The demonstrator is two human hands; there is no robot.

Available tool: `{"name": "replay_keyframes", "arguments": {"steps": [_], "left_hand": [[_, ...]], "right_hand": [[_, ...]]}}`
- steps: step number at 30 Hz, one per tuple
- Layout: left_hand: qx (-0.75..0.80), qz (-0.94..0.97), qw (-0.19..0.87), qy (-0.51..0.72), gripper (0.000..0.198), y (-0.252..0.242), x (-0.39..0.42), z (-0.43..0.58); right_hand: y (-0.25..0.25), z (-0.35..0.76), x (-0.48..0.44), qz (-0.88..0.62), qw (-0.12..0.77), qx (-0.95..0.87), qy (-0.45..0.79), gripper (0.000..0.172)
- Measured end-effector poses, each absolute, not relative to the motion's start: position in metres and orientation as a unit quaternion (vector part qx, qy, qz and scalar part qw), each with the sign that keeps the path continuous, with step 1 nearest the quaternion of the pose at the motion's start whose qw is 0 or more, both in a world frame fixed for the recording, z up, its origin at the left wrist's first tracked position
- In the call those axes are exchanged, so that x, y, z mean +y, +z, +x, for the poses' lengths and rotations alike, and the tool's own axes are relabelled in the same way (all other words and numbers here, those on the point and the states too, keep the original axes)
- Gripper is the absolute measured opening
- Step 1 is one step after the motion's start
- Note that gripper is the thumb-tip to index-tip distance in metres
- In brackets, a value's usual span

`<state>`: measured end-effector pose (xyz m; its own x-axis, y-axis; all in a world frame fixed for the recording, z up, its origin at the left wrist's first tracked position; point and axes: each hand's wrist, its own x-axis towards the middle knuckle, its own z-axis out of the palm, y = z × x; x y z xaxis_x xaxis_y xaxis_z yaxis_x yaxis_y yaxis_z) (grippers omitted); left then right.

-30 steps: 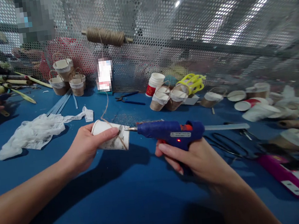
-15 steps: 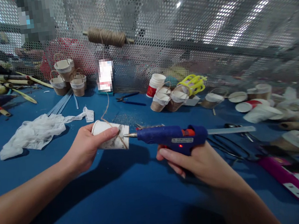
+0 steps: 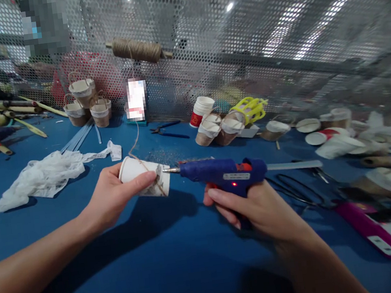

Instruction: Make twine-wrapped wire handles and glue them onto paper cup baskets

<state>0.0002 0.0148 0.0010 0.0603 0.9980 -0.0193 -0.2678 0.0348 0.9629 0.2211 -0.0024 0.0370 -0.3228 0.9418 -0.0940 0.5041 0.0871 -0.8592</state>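
Note:
My left hand (image 3: pixel 117 187) grips a white paper cup (image 3: pixel 131 167) lying on its side in the air, thumb pressed along its wall. Twine (image 3: pixel 134 147) comes down from a spool (image 3: pixel 136 49) on the mesh and crosses the cup beside my thumb. My right hand (image 3: pixel 245 204) is wrapped round the handle of a blue hot glue gun (image 3: pixel 212 170) with a small red light lit. Its metal nozzle points left and reaches the cup near the base end; whether it touches is hard to tell. A clear glue stick (image 3: pixel 294 165) sticks out behind.
Crumpled white lace (image 3: pixel 44 178) lies at left, near twine-handled cups (image 3: pixel 101 114). Blue-handled pliers (image 3: pixel 170 133) and more cups (image 3: pixel 208 130) stand along the mesh. A purple power strip (image 3: pixel 369 227) and black cable (image 3: pixel 295 189) lie at right.
The glue gun's nozzle has shifted slightly up and right along the cup, and its rear has risen slightly. My left hand still holds the cup; the whole view has drifted slightly.

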Motion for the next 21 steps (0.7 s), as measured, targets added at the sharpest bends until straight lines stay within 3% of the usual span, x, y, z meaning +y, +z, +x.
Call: {"name": "replay_keyframes", "arguments": {"steps": [21], "left_hand": [[0.437,0.342,0.69,0.465,0.015,0.012,0.021,0.002]], "right_hand": [[0.036,0.218,-0.011,-0.562,0.234,-0.715,0.344,0.022]]}}
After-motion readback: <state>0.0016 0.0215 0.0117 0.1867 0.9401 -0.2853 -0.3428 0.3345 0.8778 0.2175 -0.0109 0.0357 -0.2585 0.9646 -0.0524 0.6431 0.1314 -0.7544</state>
